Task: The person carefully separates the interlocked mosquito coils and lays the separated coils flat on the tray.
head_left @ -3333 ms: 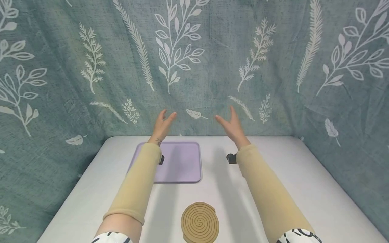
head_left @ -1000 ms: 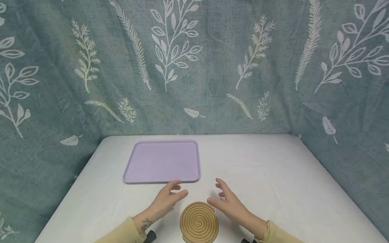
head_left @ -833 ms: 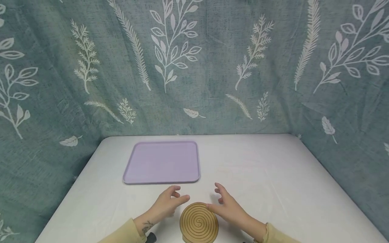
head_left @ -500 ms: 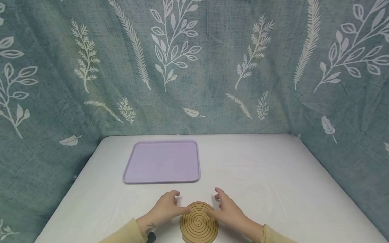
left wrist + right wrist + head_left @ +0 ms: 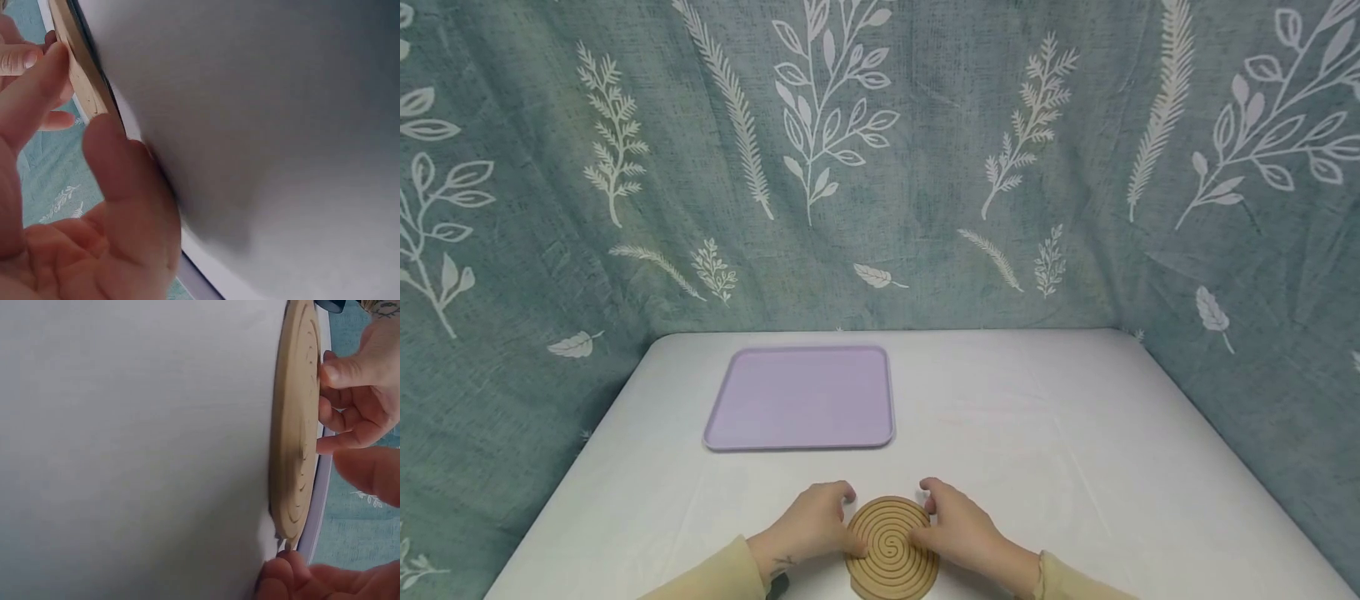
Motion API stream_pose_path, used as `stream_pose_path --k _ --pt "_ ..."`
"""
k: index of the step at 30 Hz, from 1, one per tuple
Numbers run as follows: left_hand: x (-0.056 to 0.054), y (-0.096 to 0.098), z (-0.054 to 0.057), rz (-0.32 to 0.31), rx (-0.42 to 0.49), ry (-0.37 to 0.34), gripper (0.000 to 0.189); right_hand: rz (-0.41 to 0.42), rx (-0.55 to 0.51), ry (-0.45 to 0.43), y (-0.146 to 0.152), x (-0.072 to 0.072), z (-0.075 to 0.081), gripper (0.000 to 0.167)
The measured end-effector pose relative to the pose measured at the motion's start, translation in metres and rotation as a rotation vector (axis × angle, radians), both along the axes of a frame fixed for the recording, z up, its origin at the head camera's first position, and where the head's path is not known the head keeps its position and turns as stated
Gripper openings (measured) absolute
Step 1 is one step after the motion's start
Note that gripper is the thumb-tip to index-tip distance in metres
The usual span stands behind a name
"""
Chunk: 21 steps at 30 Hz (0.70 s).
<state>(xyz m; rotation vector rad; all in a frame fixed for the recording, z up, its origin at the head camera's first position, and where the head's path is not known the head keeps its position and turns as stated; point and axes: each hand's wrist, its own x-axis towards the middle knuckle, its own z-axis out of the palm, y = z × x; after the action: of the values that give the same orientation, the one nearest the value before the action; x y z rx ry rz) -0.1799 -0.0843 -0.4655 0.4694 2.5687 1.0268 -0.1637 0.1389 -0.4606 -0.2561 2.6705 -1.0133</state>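
Observation:
A round tan disc with a spiral groove (image 5: 891,554) lies near the front of the white table, seen edge-on in the right wrist view. At its left edge my left hand (image 5: 811,523) has its thumb on the disc's top and its fingers bent by the rim. My right hand (image 5: 964,529) is at the right edge, its thumb over the top in the head view. In the right wrist view, that thumb (image 5: 369,472) stands slightly off the disc's face, while the fingertips (image 5: 284,569) are right at the rim.
A flat lilac tray (image 5: 801,400) with a low rim lies farther back on the left of the white table (image 5: 1000,400). A green-blue cloth (image 5: 925,167) with pale leaf prints hangs behind and along both sides.
Both hands have come back from far over the table, then lowered to either side of the disc. The left thumb has moved onto its top. Disc and tray have stayed in place.

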Motion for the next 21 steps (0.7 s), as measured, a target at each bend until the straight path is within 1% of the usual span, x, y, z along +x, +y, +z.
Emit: stream_pose_path --k 3,6,11,16,21 --pt "0.000 0.001 0.001 -0.011 -0.021 0.000 0.071 -0.004 -0.003 -0.027 -0.001 -0.004 0.000 0.058" --pt "0.000 0.003 0.002 -0.006 -0.032 -0.001 0.070 -0.009 -0.010 -0.054 -0.002 -0.008 -0.001 0.048" --pt "0.001 0.004 0.003 -0.007 -0.040 0.005 0.069 -0.022 -0.048 -0.108 -0.002 -0.013 -0.001 0.039" --pt "0.003 0.003 0.005 -0.013 -0.032 0.002 0.068 -0.029 -0.093 -0.159 -0.004 -0.013 0.002 0.025" --pt "0.001 0.003 0.003 -0.020 -0.020 0.004 0.067 -0.012 -0.123 -0.163 -0.005 -0.013 0.005 0.017"
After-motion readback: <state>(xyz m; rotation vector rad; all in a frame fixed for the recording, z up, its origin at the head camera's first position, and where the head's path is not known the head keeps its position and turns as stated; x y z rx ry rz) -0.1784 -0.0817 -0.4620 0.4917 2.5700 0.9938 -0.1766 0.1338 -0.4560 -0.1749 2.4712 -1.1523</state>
